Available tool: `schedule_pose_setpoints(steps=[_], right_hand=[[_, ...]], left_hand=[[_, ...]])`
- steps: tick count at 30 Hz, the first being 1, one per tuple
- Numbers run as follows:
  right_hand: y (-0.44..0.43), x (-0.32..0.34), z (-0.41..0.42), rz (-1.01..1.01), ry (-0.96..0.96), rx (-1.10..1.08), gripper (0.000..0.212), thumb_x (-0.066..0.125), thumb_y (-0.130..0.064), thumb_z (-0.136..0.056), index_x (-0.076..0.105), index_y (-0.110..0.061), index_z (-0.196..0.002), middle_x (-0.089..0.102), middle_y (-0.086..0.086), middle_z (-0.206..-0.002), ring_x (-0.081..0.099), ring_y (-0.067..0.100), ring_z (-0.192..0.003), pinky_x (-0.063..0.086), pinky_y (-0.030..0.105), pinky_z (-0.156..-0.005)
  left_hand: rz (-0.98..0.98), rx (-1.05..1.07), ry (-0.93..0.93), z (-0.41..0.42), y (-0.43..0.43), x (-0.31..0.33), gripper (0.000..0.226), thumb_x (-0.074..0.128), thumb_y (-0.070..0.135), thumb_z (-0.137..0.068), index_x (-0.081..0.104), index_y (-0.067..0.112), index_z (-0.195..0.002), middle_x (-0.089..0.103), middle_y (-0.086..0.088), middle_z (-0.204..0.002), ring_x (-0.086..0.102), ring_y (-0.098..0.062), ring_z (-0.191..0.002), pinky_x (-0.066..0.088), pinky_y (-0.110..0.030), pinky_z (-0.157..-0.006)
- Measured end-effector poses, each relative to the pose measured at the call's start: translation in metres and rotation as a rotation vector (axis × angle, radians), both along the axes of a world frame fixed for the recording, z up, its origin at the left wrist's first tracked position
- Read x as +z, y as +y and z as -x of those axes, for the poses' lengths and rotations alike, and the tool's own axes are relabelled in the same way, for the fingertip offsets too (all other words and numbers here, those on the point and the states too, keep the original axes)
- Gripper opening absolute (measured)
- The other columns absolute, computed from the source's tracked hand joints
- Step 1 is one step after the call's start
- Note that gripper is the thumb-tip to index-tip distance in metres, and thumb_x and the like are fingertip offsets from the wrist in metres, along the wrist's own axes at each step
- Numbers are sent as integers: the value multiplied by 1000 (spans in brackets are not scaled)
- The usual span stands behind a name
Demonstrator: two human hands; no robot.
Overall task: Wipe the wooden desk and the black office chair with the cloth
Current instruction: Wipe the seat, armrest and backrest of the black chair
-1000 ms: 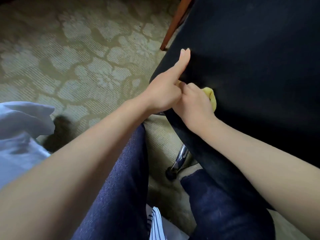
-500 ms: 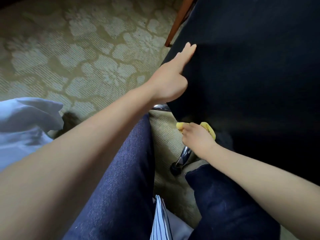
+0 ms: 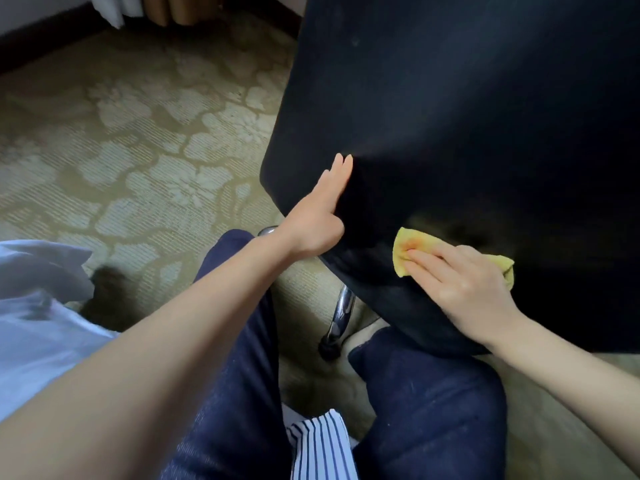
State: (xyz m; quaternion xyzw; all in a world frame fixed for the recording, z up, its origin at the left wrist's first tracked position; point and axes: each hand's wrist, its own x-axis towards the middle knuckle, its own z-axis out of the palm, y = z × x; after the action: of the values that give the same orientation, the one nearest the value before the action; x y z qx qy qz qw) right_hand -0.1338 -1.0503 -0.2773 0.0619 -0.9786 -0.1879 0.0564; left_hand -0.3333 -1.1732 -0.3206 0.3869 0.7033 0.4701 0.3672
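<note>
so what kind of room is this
Probably a carpeted office or hotel-style room, though little shows. The floor is patterned carpet, a black office chair stands on a chrome leg with a caster, and curtains hang at the wall.

right hand pressing yellow cloth, black chair

Matt black fabric chair – soft yellow cloth – glossy chrome leg, patterned woven carpet

place: carpeted room, home or hotel-like | floor: beige floral-patterned carpet | furniture: black office chair with chrome leg | edge: dark baseboard, curtain hem
</note>
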Motion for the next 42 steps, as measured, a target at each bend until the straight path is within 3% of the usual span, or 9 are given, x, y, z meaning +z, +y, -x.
schedule_pose_setpoints(steps=[4,9,16,19,22,27,33,37,42], right_hand=[[1,11,13,-46,323,37,20,57,8,-89,75,-2,-90,73,11,-94,63,25,-87,41,32,-64],[2,-27,37,-97,394,40,15,64,5,-86,75,-5,-86,72,10,-90,67,24,-79,42,29,-66],[2,-106,54,-9,56,43,19,56,0,-87,70,-6,-75,69,9,-83,66,22,-86,49,30,-65],[-4,-135,60,-82,-306,-43,10,76,-15,-69,69,-15,-77,64,-1,-78,61,17,-82,48,27,-66],[-10,-160,57,-144,-766,-82,14,63,-14,-84,65,-15,-98,61,1,-98,52,21,-102,45,31,-84],[-2,-158,34,-154,-895,-40,11,64,-10,-83,67,-12,-93,60,4,-94,50,24,-102,42,37,-82],[19,-96,-18,-170,-713,-52,14,75,-20,-74,73,-13,-86,66,-1,-90,60,16,-95,48,28,-75],[23,-41,-34,-36,-414,-35,39,33,-2,-93,72,-7,-98,68,5,-97,64,22,-89,51,30,-70],[13,23,-29,-49,134,105,25,51,8,-90,75,0,-88,73,12,-94,68,26,-82,43,31,-57]], left_hand=[[28,-12,59,1,2,-2,100,29,-16,-70,-1,34,-151,-8,18,-158,-7,-6,-144,7,-6,-97],[31,-17,96,10,0,-4,100,32,-16,-70,6,38,-151,2,21,-157,-3,-2,-144,9,7,-91],[-18,-67,72,17,-1,-14,102,36,-18,-70,6,38,-150,4,20,-158,-2,0,-142,7,4,-98],[-26,-99,-8,14,4,-20,105,38,-20,-70,0,38,-150,-5,23,-156,-6,0,-143,6,-13,-110],[-29,-118,-43,14,6,-23,107,39,-21,-71,-3,41,-148,-9,23,-156,-8,1,-143,4,-13,-109],[-2,-162,-31,23,6,-26,108,38,-19,-72,-3,51,-143,-7,36,-145,-8,-3,-144,8,-22,-114],[19,-115,17,20,3,-23,106,39,-19,-73,-1,44,-148,-4,35,-145,-6,-4,-144,7,-16,-109],[10,-46,74,8,1,-17,106,40,-17,-71,-2,41,-149,-7,24,-155,-6,-7,-145,11,-13,-109],[37,-19,424,-24,-14,-20,104,44,-9,-70,-4,35,-151,-10,14,-158,-12,-12,-146,-7,-41,-115]])
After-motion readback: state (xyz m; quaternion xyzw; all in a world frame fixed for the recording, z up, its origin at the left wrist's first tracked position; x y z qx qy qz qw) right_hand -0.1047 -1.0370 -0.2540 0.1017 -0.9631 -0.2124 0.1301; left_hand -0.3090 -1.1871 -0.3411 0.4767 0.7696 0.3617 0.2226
